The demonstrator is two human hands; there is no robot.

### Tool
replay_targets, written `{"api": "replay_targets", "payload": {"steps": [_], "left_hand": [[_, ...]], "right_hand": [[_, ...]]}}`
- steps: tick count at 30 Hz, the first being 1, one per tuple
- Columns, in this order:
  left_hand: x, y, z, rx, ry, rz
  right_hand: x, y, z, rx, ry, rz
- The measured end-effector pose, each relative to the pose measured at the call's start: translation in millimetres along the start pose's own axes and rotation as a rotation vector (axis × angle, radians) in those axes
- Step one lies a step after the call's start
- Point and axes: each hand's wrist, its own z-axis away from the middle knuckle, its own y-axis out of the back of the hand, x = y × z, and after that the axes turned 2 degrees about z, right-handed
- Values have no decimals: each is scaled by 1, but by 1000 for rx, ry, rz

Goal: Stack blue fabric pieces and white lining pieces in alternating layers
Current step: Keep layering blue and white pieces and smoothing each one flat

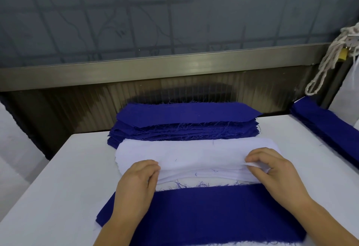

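Three blue lots lay on the white table [58,168]: a tall blue stack [184,121] at the back, a second blue pile [326,127] at the right edge, and one blue piece [204,210] nearest the person. One white pile [194,156] sat between the back stack and the near piece. Both forearms reached forward over the blue piece. The left hand [136,179] curled its fingers against the white pile's left end, while the right hand [272,168] pinched the top white layers at the right end.
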Motion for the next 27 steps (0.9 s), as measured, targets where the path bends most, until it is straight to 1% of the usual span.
{"api": "replay_targets", "payload": {"steps": [6,10,12,14,16,19,21,23,24,26,27], "left_hand": [[-5,3,-1,-12,112,-13],[-4,8,-2,-29,140,-20],[-1,11,-3,-19,111,-35],[2,16,-3,26,28,-71],[7,25,-4,74,-14,-89],[12,43,-5,128,-22,-65],[11,54,-4,129,-74,-32],[11,65,-2,67,-83,35],[12,70,-2,0,-40,113],[9,77,-2,-189,104,323],[7,79,-2,-285,162,389]], "right_hand": [[0,1,1,-22,-7,50],[-3,4,0,-40,-51,86],[-6,5,0,-19,-59,85],[-10,7,1,28,-43,86],[-13,11,2,79,-22,90],[-17,20,4,118,19,84],[-20,28,4,126,29,19],[-21,36,3,96,-27,-137],[-20,41,2,43,-75,-225],[-17,49,-3,-168,-184,-351],[-15,51,-5,-290,-250,-379]]}}
